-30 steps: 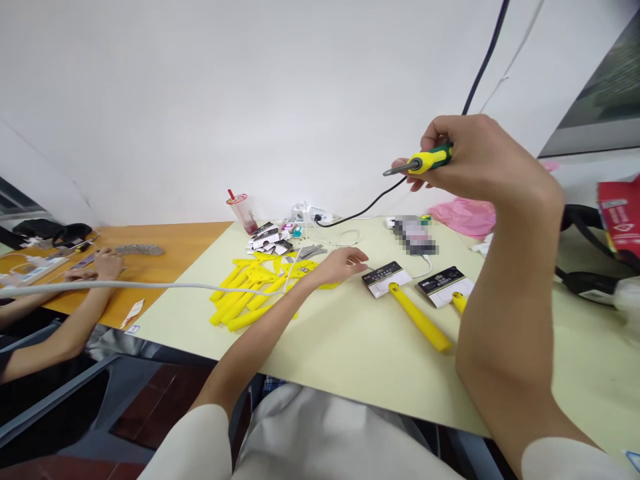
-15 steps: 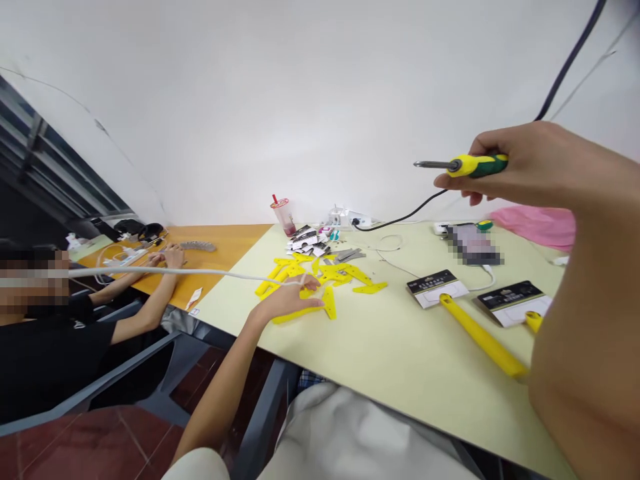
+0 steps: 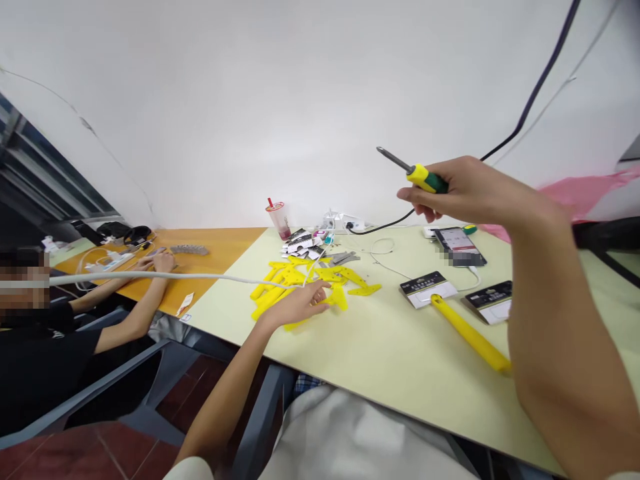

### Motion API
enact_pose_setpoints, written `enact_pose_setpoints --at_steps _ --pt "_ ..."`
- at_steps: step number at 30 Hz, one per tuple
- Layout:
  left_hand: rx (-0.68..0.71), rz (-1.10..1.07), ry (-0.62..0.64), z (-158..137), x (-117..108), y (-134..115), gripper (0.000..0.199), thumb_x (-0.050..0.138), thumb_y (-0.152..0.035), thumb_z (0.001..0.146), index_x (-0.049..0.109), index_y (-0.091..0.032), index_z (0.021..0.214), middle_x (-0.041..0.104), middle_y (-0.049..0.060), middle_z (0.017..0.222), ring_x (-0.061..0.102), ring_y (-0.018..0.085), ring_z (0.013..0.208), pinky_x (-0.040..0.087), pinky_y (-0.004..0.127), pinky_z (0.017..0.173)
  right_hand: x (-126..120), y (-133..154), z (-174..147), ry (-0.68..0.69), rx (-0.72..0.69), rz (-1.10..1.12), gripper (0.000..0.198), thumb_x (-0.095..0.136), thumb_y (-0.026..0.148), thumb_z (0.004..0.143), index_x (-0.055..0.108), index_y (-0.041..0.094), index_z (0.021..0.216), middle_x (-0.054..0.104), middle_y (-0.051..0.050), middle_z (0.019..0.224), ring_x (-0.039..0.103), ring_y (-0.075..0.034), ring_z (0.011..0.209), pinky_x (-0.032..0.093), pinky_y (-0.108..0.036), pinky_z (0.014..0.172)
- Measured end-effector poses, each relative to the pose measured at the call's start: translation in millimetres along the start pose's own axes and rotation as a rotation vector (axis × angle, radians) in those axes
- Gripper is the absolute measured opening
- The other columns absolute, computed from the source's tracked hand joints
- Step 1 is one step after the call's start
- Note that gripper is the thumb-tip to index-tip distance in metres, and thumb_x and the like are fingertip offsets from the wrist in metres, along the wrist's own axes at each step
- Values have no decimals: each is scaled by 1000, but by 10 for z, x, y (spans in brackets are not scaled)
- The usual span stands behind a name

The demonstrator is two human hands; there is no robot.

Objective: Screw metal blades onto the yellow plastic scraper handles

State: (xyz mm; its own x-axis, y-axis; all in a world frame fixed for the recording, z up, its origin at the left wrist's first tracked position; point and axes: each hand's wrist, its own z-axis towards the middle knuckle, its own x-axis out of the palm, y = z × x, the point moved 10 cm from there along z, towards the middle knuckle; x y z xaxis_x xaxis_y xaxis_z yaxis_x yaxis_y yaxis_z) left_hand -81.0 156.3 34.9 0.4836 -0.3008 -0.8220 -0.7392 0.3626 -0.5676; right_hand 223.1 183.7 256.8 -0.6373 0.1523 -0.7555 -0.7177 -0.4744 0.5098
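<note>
My right hand (image 3: 450, 187) is raised above the table, its fingers wrapped round a screwdriver (image 3: 425, 179) with a yellow and green handle. The metal shaft points up and to the left, touching nothing. Low over the table, my left hand (image 3: 297, 303) grips a yellow plastic piece with a T-shaped end (image 3: 340, 299); the palm hides part of it. Beneath and behind that hand lies a pile of yellow plastic pieces (image 3: 285, 275). One loose yellow piece (image 3: 365, 290) rests to the right of the pile.
A white cable (image 3: 200, 275) stretches across in front of my left hand. Behind the pile are black-and-white cards (image 3: 303, 245), grey blades (image 3: 343, 257) and a drink cup (image 3: 279, 220). Rightward lie a carded yellow handle (image 3: 470, 333) and a phone (image 3: 460, 245). A co-worker's hands (image 3: 163, 262) rest at left.
My right hand has moved left and down with the screwdriver, whose tip now tilts upward. My left hand has shifted slightly right with the yellow piece. The view has turned a little right.
</note>
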Motion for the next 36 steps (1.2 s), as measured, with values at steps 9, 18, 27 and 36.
enact_pose_setpoints --at_steps 9,18,27,36 --pt "193 -790 -363 778 -296 -294 82 93 -39 83 56 -26 154 66 4 110 71 20 103 57 33 93 842 -173 410 148 -102 209 25 65 48 105 55 25 103 80 -4 94 73 -17 69 50 -26 56" --pt "34 -1355 -702 1015 -233 468 63 97 -20 70 64 -22 124 70 0 101 70 13 82 64 29 80 1908 -535 580 455 17 117 32 68 48 104 48 24 97 80 -11 97 75 -19 72 50 -27 58" --pt "-35 -1407 -800 963 -191 727 43 92 -25 77 60 -21 106 77 5 103 75 18 89 59 24 70 2671 -474 314 855 -168 -76 54 91 64 67 63 20 82 70 -1 83 59 -18 72 38 -30 63" --pt "-47 -1454 -864 894 -321 836 42 92 -30 78 59 -22 103 78 7 106 75 17 88 49 20 59 2983 -452 39 1016 -116 -350 52 94 45 60 65 20 96 68 -3 99 61 -21 81 40 -31 67"
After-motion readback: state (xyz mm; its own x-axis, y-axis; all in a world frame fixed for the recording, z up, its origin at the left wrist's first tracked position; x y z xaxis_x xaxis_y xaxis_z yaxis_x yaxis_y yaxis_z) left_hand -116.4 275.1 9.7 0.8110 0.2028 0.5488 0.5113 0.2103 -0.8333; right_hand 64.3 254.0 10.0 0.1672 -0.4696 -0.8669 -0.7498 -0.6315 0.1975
